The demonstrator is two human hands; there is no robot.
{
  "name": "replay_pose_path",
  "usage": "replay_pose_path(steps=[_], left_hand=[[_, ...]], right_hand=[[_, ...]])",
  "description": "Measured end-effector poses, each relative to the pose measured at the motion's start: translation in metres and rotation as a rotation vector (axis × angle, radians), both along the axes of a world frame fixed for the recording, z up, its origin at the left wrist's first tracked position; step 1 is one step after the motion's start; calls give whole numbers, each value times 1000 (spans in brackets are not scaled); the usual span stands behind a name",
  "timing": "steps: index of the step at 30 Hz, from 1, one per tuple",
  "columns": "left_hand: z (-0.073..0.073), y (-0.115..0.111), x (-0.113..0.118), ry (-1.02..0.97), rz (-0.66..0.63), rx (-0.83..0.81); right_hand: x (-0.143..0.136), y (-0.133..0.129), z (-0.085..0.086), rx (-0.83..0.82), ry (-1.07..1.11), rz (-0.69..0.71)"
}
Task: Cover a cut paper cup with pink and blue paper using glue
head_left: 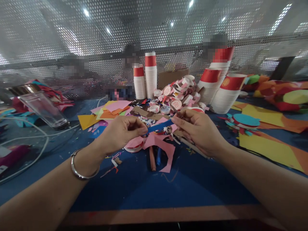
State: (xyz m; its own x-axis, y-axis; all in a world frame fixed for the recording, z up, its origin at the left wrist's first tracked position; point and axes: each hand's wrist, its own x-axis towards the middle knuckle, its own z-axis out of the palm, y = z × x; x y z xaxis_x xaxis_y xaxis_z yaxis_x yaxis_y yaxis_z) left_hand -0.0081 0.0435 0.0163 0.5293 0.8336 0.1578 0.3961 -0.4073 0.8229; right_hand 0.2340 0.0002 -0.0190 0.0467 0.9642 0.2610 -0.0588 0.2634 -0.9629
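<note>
With left hand [117, 132], pinching one end of a blue strip [160, 126] between thumb and forefinger, other fingers curled in. With right hand [201, 132], pinching the opposite end likewise. Held up between both, right end slightly higher, above pink paper [166, 143] on the blue table [134, 192]. By the right fingers, a slim dark tool [176, 112], too hidden to name. From under the paper, jutting nearward, a brown stick [152, 159] and a blue stick [158, 156]. Just below the left fingers, a round disc [134, 146]. Beyond, between stacked cups [150, 78], a heap of cup bottoms [178, 91].
</note>
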Motion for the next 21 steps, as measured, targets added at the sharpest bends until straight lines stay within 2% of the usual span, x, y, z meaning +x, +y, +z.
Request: replay_pose_path(steps=[4, 9, 11, 14, 17, 21], left_hand=[[4, -2, -1, 46, -32, 34], [20, -13, -2, 266, -70, 224], [25, -19, 2, 274, -71, 254], [23, -24, 10, 197, -61, 180], [14, -25, 18, 139, -93, 52], [4, -24, 22, 24, -122, -107]], right_hand=[[-2, -3, 2, 14, 30, 23], [-2, -6, 5, 5, 25, 82], [-2, -7, 5, -2, -1, 141], [-4, -11, 6, -24, -58, 213], [-7, -15, 8, -63, -91, 255], [-9, -16, 7, -69, -82, 258]])
